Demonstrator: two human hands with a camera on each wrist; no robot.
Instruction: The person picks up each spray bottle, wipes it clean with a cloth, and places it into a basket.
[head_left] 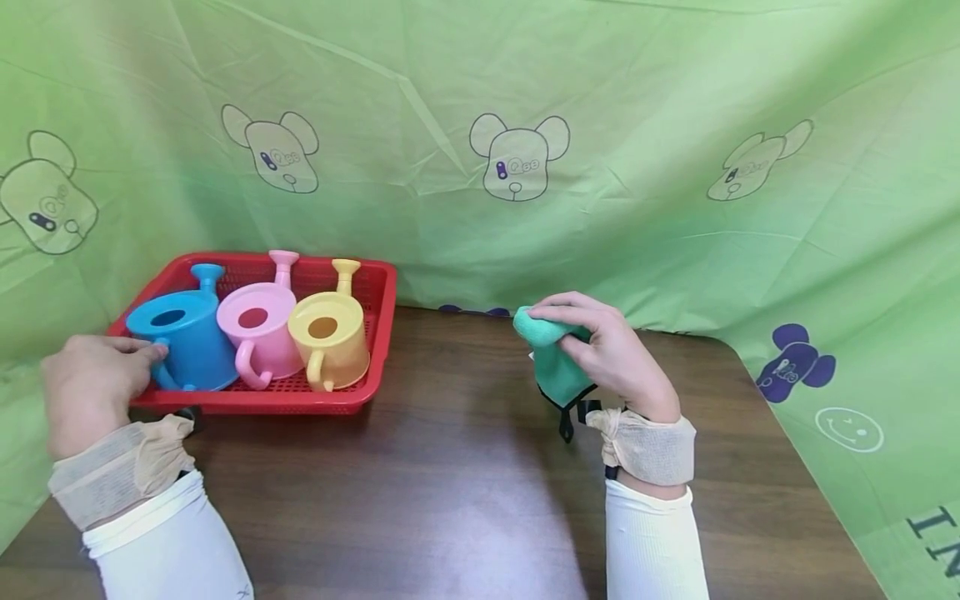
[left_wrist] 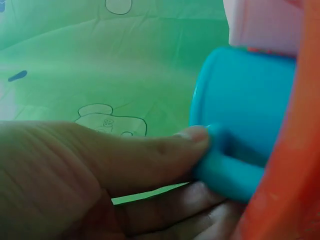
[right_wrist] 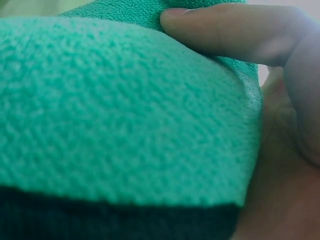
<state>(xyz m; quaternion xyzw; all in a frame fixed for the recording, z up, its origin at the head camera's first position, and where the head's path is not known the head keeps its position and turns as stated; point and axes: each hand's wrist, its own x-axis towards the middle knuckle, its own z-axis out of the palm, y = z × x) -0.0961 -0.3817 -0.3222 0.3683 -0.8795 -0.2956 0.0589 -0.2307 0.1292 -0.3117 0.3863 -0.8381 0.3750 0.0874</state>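
A blue watering can [head_left: 201, 346] stands at the left end of a red plastic basket [head_left: 378, 333]. My left hand [head_left: 97, 379] pinches its handle [left_wrist: 227, 172] between thumb and fingers, as the left wrist view shows. Beside it in the basket are a pink watering can [head_left: 262, 321] and a yellow watering can [head_left: 341, 333], their handles facing me. On the right, my right hand [head_left: 615, 350] grips a folded green cloth [head_left: 558, 371] with a dark edge and a hanging loop. The cloth's textured face [right_wrist: 125, 120] fills most of the right wrist view; some fingers are hidden.
The basket sits on the left of a brown wood-grain table [head_left: 450, 467]. A green printed curtain [head_left: 450, 167] hangs behind the table and along both sides. Wrapped bands circle both wrists.
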